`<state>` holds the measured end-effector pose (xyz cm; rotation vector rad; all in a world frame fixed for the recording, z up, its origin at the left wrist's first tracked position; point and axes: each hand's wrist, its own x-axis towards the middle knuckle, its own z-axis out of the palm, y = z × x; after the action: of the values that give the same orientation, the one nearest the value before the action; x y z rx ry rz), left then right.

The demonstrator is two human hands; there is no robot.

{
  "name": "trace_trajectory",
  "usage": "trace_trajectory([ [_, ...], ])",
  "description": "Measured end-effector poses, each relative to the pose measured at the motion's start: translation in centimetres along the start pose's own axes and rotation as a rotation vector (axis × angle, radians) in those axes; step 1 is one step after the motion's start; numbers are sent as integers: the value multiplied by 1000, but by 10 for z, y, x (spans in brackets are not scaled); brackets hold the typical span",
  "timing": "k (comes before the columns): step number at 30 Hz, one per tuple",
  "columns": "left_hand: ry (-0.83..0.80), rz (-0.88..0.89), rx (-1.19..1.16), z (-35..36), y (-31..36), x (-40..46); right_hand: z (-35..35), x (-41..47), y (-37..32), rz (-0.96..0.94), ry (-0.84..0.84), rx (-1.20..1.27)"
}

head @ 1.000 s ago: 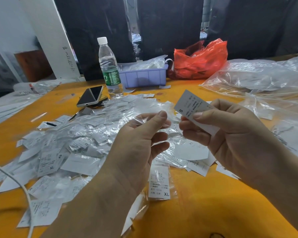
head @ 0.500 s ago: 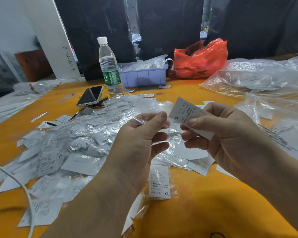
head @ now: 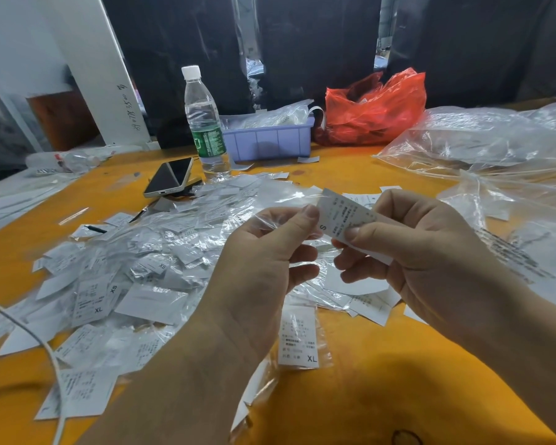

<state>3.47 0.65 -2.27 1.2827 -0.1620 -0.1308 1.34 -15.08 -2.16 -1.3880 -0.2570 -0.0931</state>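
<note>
My right hand point(head: 430, 252) pinches a white size label marked S point(head: 342, 216) between thumb and fingers. My left hand point(head: 264, 261) pinches a small clear plastic sleeve point(head: 270, 216) between thumb and forefinger. The label's left end meets the sleeve's open edge beside my left thumb tip. Both hands hover above a heap of bagged size labels point(head: 148, 277) spread over the orange table point(head: 382, 380). A bagged label marked XL point(head: 297, 337) lies just below my hands.
A water bottle point(head: 204, 123), a phone point(head: 169, 176) and a lilac bin point(head: 270, 139) stand at the back. A red bag point(head: 376, 107) sits behind. Large clear bags point(head: 495, 146) fill the right. A white cable point(head: 39, 342) crosses the lower left.
My right hand has carried the S label leftward and slightly down until its end reaches the sleeve at my left thumb. My left hand has stayed in place.
</note>
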Motion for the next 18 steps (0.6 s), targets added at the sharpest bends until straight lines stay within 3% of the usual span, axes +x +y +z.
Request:
trace_trajectory([
  [18, 59, -8, 62, -2, 2, -1, -8, 4, -7, -29, 10, -223],
])
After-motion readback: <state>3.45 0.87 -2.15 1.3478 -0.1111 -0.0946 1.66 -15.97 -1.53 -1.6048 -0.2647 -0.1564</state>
